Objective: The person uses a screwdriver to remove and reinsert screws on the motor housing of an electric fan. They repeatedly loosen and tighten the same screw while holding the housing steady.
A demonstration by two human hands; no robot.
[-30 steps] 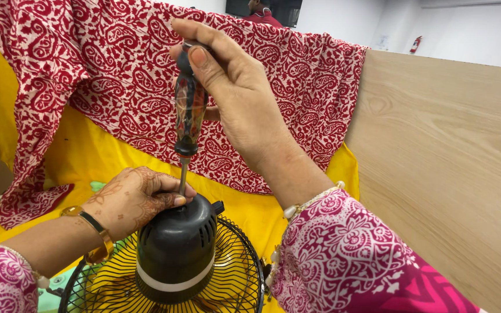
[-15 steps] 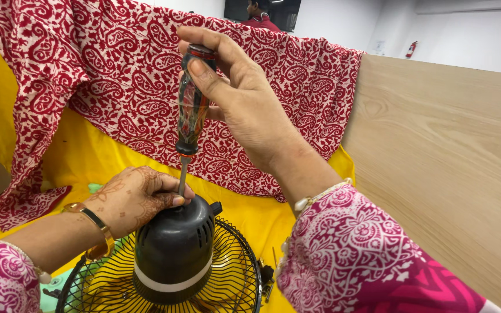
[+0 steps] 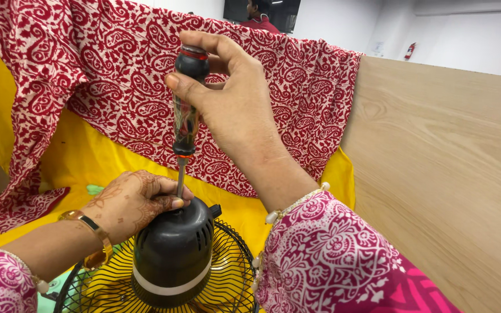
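A black fan motor housing [image 3: 172, 255] with a pale band near its base stands on a black wire fan grille [image 3: 227, 278]. My right hand [image 3: 233, 104] grips the black and red handle of a screwdriver [image 3: 185, 116] held upright, its metal shaft pointing down onto the top of the housing. My left hand [image 3: 131, 203] rests on the housing's top left, fingers curled beside the shaft's tip. The tip itself is hidden behind my fingers.
A yellow cloth [image 3: 76, 156] covers the surface under the fan. A red and white patterned cloth [image 3: 105, 75] hangs behind it. A light wooden panel [image 3: 447, 174] rises at the right. A person in red stands far behind [image 3: 259, 17].
My right hand has shifted its fingers higher up the screwdriver's handle, with the tool staying upright on the housing. The left hand has stayed in place.
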